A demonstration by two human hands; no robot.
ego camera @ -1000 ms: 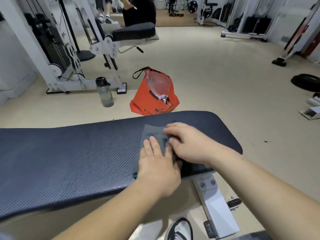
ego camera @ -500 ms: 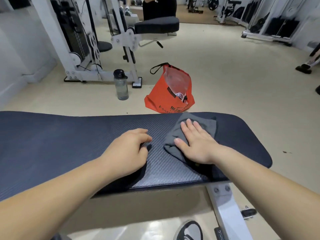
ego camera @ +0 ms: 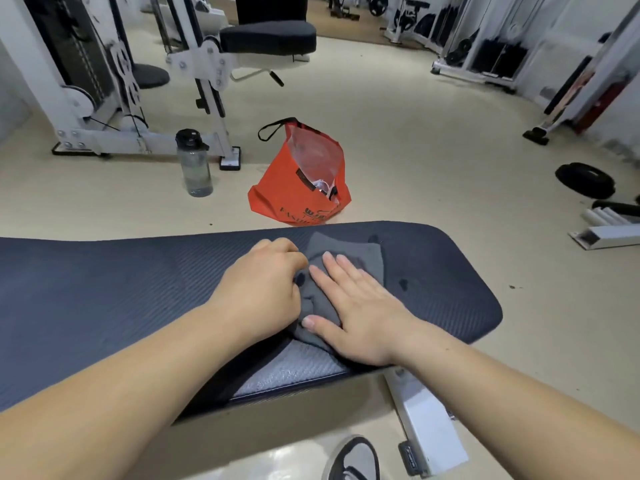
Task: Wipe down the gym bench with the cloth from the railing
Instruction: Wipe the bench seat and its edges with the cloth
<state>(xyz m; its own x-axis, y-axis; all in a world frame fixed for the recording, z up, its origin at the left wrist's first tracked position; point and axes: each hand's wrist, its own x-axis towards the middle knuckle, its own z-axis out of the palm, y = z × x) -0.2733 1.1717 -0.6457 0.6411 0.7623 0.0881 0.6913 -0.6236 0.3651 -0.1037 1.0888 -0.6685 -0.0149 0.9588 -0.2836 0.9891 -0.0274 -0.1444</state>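
Behind the bench (ego camera: 104, 289), a capped water bottle (ego camera: 194, 164) is standing upright on the floor, contents unclear. To its right, an orange bag (ego camera: 273, 199) is sitting just behind the bench with its mouth gaping and clear plastic (ego camera: 311, 157) showing inside. On the bench's right half, the left hand (ego camera: 263, 289) is resting with fingers curled against the left edge of the grey cloth (ego camera: 346, 249); can't tell if it's pinching it. The right hand (ego camera: 360, 306) is pressing flat on the cloth, fingers straight and slightly spread.
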